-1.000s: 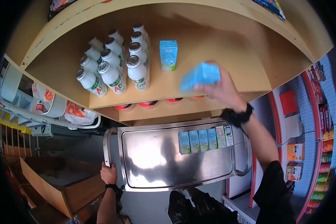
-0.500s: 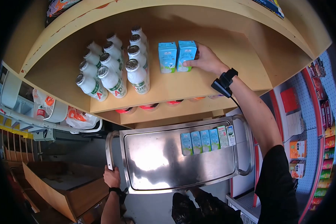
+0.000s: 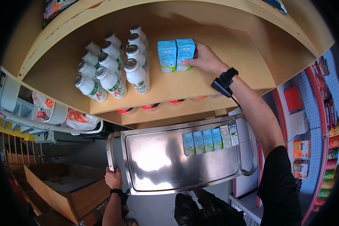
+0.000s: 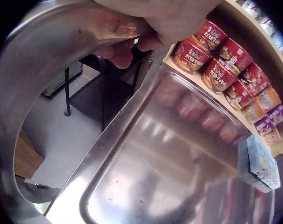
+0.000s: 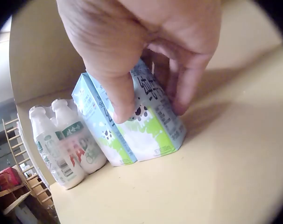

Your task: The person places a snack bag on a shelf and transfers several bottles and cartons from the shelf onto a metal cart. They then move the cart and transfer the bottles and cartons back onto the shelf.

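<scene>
Head view: a person stands over a steel cart (image 3: 154, 165) below a curved wooden shelf (image 3: 214, 75), one hand on each.
Right hand: the right hand (image 3: 205, 58) sits in the upper middle of the frame, reached up to the shelf, its fingers (image 5: 120, 100) wrapped round the right-hand milk carton (image 3: 185, 52); thumb on the front face, the others on the far side.
Carton position: it stands upright on the shelf, long axis vertical, touching a second blue carton (image 3: 167, 55) on its left side; the hand lies to its right, wrist trailing toward the lower right of the frame.
Carton look: light blue top, white and green lower band with a small cow print, seen clearest in the right wrist view (image 5: 153, 121).
Neighbours: white bottles (image 3: 111, 71) with green labels stand in rows left of the cartons, near but apart from them.
Left hand: the left hand (image 3: 112, 177), lower left of the frame, grips the cart handle (image 3: 109, 148); the fingers (image 4: 118, 51) curl round the bar.
Nearer hand: the right one, already on the carton; the left is well apart, down at the cart.
Cart load: a row of six small cartons (image 3: 209, 140) stands along the far edge of the tray.
Lower shelf: red instant-noodle cups (image 4: 216, 65) line it; the purple ones further right are probably noodles too, but too blurred to tell.
</scene>
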Tool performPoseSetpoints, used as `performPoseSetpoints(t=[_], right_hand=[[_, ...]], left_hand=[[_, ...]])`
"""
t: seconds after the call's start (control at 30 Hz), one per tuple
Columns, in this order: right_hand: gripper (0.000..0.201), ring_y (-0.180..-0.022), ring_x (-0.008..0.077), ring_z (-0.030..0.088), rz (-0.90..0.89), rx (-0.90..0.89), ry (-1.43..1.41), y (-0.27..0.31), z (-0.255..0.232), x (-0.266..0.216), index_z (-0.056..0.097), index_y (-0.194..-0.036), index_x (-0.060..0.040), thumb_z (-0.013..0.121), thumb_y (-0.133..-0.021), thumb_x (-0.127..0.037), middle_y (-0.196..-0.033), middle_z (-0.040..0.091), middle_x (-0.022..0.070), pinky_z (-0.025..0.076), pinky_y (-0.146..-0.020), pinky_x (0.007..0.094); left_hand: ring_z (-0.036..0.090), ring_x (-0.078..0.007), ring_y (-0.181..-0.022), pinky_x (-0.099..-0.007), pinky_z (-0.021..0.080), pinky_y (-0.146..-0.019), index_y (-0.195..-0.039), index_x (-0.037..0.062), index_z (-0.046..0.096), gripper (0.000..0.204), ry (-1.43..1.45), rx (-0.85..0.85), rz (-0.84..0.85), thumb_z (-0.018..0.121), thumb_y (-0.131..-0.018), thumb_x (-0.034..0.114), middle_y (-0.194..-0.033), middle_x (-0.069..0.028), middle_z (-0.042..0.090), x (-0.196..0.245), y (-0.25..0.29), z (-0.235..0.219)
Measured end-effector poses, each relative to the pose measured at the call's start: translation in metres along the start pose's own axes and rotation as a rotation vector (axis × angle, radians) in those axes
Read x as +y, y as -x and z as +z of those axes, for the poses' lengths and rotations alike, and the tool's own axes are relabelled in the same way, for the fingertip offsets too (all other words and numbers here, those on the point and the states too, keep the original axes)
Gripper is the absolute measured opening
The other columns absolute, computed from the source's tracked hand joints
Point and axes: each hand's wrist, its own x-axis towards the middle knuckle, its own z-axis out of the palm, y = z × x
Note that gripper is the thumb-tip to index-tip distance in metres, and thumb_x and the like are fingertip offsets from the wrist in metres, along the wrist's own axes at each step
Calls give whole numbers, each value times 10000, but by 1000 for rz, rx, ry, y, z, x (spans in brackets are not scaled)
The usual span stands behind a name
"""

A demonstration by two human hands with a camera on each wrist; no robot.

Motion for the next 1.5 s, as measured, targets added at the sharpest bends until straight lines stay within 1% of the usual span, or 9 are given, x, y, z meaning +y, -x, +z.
performPoseSetpoints(t=[0.63, 0.8, 0.9, 0.97, 1.0, 1.1, 1.37, 1.43, 1.5], right_hand=[[675, -1002, 233, 609, -25, 101, 49, 24, -8, 10, 456, -1220, 66, 806, -680, -138, -1077, 618, 147, 473, -930, 330], [329, -767, 121, 597, 13, 248, 121, 93, -15, -37, 577, -1045, -1, 729, -776, -114, -895, 634, 47, 499, -676, 264], [90, -597, 65, 523, 4, -45, -19, 164, 18, -24, 604, -818, -27, 681, -814, -73, -721, 607, -1, 420, -532, 227], [145, -672, 154, 615, 194, -281, 55, 199, 55, -7, 627, -833, -29, 714, -779, -132, -784, 648, 62, 499, -634, 273], [347, -901, 248, 624, 148, -429, 196, 213, 74, 20, 628, -955, -27, 766, -711, -231, -951, 647, 109, 497, -824, 354], [627, -1081, 314, 537, -4, -467, 528, 245, 128, 83, 582, -1110, -25, 811, -615, -335, -1111, 598, 142, 407, -969, 404], [887, -1142, 322, 439, 229, -662, 638, 234, 160, 111, 541, -1174, -9, 845, -460, -439, -1132, 561, 157, 305, -1010, 525], [928, -1115, 323, 448, 261, -685, 640, 229, 161, 109, 527, -1192, -8, 863, -425, -407, -1110, 548, 152, 335, -1016, 401], [891, -1109, 320, 448, 221, -679, 631, 227, 161, 102, 533, -1163, -8, 869, -420, -365, -1093, 537, 146, 350, -1006, 385]], left_hand=[[623, -441, -881, -503, 498, -793, -1119, -42, 573, 525, 7, -18, 12, 608, -700, 273, -920, -280, 646, -4, -2, 3], [624, -434, -895, -492, 497, -809, -1145, -47, 566, 542, -25, -30, 11, 611, -711, 276, -954, -274, 646, -5, -4, 5], [623, -432, -903, -492, 493, -818, -1140, -46, 571, 540, -20, -52, -10, 607, -714, 283, -965, -271, 646, -10, -7, 8], [621, -431, -909, -493, 491, -822, -1142, -46, 572, 544, -15, -58, -22, 604, -715, 290, -970, -271, 645, -11, -6, 11], [621, -429, -913, -493, 489, -826, -1147, -46, 573, 549, -21, -51, -22, 602, -715, 292, -966, -271, 646, -12, -6, 11], [620, -427, -918, -493, 487, -831, -1151, -47, 573, 552, -23, -65, -23, 599, -716, 293, -956, -272, 646, -4, -7, 5], [613, -444, -899, -494, 490, -813, -1109, -57, 576, 519, -19, -48, 16, 592, -721, 287, -935, -287, 637, -11, -9, 10], [614, -443, -893, -492, 493, -805, -1104, -64, 576, 518, -46, -42, 14, 593, -721, 285, -933, -285, 638, -12, -9, 11], [614, -443, -893, -494, 492, -804, -1106, -50, 580, 510, -34, -36, 17, 595, -722, 285, -931, -281, 640, -14, -9, 12]])
